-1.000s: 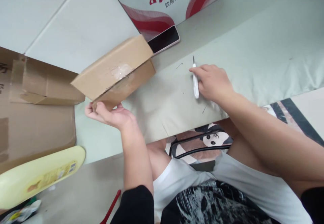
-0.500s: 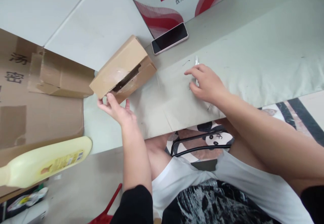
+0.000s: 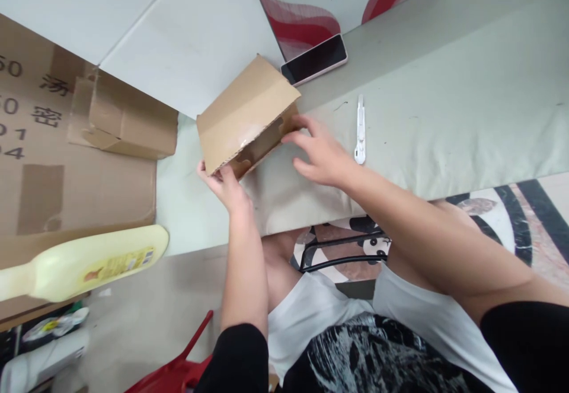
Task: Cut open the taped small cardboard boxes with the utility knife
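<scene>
A small brown cardboard box (image 3: 245,111) is tilted on the cloth-covered table, a dark gap showing between its parted flaps. My left hand (image 3: 226,187) is closed round its near left corner, the thumb at the flap edge. At the box's right end is my right hand (image 3: 317,151), its fingers stretched and apart, the upper fingertips against the side of the opening. It holds nothing. To the right of that hand lies a white utility knife (image 3: 360,131), with no long blade showing. What the box contains cannot be made out.
A black-screened phone (image 3: 315,60) lies against a red-and-white printed carton (image 3: 306,22). Left are a large brown carton (image 3: 102,188), another cardboard box (image 3: 133,117) and a pale yellow bottle (image 3: 102,259). Something red (image 3: 178,372) stands below the table (image 3: 444,114).
My right hand has let go of the utility knife, leaving it on the table, and has moved left to the box. The box's flaps have parted wider in my left hand.
</scene>
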`<state>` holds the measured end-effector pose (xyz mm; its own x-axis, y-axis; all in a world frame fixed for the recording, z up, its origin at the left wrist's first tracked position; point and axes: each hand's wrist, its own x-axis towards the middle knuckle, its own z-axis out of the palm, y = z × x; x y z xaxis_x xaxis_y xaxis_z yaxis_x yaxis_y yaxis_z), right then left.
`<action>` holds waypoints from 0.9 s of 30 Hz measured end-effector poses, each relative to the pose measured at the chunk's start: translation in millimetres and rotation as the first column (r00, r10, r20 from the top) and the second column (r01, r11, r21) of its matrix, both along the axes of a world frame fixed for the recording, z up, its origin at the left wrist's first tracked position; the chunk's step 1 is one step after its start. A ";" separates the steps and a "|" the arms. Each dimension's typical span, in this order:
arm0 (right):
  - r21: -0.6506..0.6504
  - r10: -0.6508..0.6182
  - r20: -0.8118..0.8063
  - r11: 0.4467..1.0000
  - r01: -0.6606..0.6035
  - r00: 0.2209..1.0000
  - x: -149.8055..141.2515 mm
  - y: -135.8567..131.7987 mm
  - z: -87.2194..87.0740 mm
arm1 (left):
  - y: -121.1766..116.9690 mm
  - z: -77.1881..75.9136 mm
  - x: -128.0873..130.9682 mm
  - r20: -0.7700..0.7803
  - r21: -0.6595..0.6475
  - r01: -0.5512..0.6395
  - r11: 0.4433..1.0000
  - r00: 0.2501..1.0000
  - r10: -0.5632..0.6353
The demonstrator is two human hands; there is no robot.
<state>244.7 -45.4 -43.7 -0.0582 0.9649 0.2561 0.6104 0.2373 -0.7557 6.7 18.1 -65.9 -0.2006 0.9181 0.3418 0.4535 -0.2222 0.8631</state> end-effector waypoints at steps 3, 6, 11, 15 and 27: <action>-0.100 0.068 0.053 0.993 -0.063 0.996 -5.9 -3.1 0.0 | 1.4 -3.3 3.7 0.055 0.049 -0.044 0.998 0.998 0.041; -0.253 0.204 0.085 0.951 -0.177 0.975 -5.2 -9.7 1.0 | 6.5 -4.9 10.4 0.022 0.034 -0.026 0.999 0.999 0.025; -0.277 0.165 0.021 0.949 -0.152 0.986 1.0 -13.4 0.1 | 13.7 -0.4 25.3 -0.016 0.064 -0.032 0.997 0.999 0.033; -0.227 -0.271 -0.017 0.939 0.260 0.963 8.3 -5.1 -4.4 | 8.7 6.7 34.0 0.006 0.050 -0.059 0.997 0.998 0.059; -0.098 -0.167 -0.486 0.986 0.137 0.858 34.1 18.0 -29.9 | -7.0 -6.7 1.8 -0.200 0.056 0.312 0.948 0.934 -0.296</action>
